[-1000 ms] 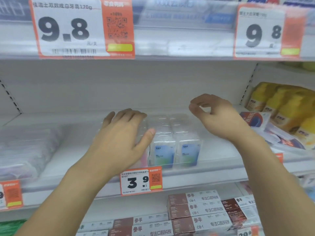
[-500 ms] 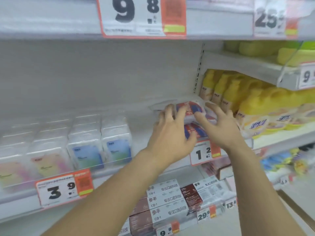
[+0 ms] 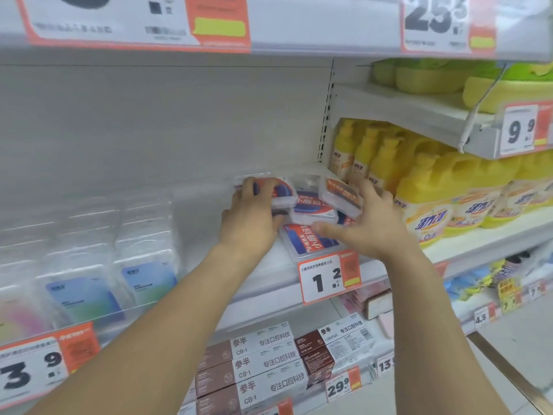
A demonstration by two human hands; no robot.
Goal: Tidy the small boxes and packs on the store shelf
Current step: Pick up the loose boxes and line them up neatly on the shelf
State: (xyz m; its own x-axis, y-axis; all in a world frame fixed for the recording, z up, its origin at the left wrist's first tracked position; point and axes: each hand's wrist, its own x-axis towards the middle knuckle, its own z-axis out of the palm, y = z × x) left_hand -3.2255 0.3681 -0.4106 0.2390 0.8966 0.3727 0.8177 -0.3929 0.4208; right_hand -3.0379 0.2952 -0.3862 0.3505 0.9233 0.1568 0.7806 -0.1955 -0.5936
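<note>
A loose heap of small clear plastic boxes with red and blue labels (image 3: 311, 205) lies at the right end of the white middle shelf (image 3: 269, 271), above the 1.2 price tag. My left hand (image 3: 254, 217) grips the upper left box of the heap, fingers over its top and thumb under it. My right hand (image 3: 365, 226) rests against the heap's right side with spread fingers, touching a tilted box (image 3: 341, 191) and the flat box at the front (image 3: 305, 241). Which boxes lie underneath is hidden.
Rows of clear packs with blue, green and pink cards (image 3: 89, 283) fill the shelf's left part. Yellow detergent bottles (image 3: 428, 202) stand just right of the heap. Brown and white toothpaste cartons (image 3: 257, 363) sit on the shelf below. Price tags hang along the edges.
The view swung right from the clear packs to the red and blue boxes. Both hands moved onto that heap; the left hand now grips the upper left box.
</note>
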